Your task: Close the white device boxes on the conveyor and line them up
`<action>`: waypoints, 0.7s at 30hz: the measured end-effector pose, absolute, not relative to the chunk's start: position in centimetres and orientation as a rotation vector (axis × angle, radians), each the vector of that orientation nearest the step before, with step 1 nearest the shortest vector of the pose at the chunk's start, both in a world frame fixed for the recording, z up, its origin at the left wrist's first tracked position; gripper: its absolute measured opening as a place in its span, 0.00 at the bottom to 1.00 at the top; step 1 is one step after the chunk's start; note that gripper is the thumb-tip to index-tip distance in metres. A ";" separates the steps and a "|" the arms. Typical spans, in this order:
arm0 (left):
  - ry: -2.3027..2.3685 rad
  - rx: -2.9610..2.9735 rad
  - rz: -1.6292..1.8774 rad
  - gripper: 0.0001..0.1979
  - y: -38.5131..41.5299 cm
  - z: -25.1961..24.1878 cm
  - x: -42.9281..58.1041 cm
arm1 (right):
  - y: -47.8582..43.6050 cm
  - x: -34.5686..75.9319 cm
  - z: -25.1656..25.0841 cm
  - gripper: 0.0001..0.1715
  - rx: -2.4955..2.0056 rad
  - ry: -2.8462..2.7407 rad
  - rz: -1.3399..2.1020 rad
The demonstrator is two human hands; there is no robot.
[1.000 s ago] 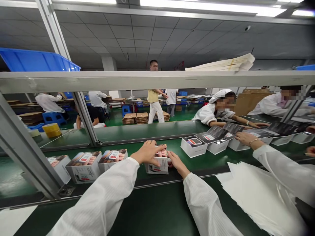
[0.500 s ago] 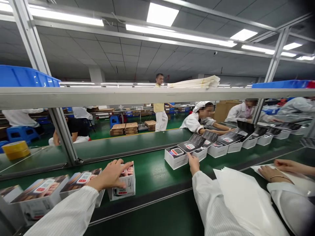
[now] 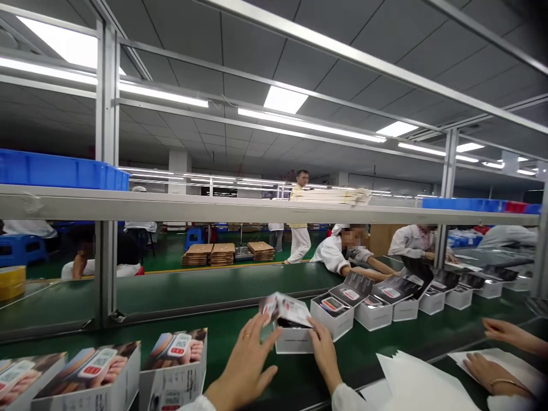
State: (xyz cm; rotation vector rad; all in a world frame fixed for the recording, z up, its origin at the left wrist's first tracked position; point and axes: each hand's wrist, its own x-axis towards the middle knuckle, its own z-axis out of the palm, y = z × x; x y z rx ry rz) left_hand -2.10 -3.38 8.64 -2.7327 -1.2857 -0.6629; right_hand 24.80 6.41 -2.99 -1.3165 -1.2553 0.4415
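A small white box point(image 3: 294, 341) with a printed lid point(image 3: 293, 311) stands on the green conveyor belt in front of me. Its lid is partly lowered, with a dark gap showing beneath it. My left hand point(image 3: 248, 365) is at the box's left side, fingers spread, fingertips close to the lid; I cannot tell if they touch. On the right, my right hand point(image 3: 324, 348) grips the box at the lid's edge. Just right of it is an open box point(image 3: 333, 317) with a white-framed device inside. To the left is a closed box point(image 3: 173, 371) with a wrist-monitor picture.
More closed boxes point(image 3: 92, 379) line the belt at left, several open boxes point(image 3: 372, 314) at right. White sheets point(image 3: 422, 385) lie at front right, near another person's hands point(image 3: 488, 368). A shelf point(image 3: 257, 212) spans above. A co-worker point(image 3: 338, 251) leans across opposite.
My left hand has left the closed box and moved right to the leftmost open box. That box's lid has swung from folded back to partly lowered. The view has tilted up.
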 end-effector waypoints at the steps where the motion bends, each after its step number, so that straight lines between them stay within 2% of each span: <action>1: -1.293 -2.733 -0.701 0.40 -2.6 8.0 -0.7 | 6.0 24.6 -2.9 0.27 -1.310 -1.310 0.457; 5: -1.747 -2.772 -0.803 0.44 0.9 5.7 3.2 | 5.1 23.3 -2.0 0.27 -1.270 -1.368 0.584; 8: -1.965 -2.788 -0.834 0.43 2.1 3.9 3.5 | 4.9 22.3 -1.5 0.30 -1.253 -1.319 0.754; 14: -1.733 -2.853 -0.793 0.48 0.1 3.2 -1.0 | 5.0 20.2 -1.4 0.36 -1.236 -1.194 0.858; 17: -1.414 -2.692 -0.581 0.50 -0.8 5.9 -3.2 | 4.6 18.1 -1.2 0.39 -1.132 -1.090 1.098; 21: -1.177 -2.637 -0.301 0.52 -1.3 10.8 -4.9 | 3.8 14.4 -0.6 0.34 -1.105 -1.054 1.413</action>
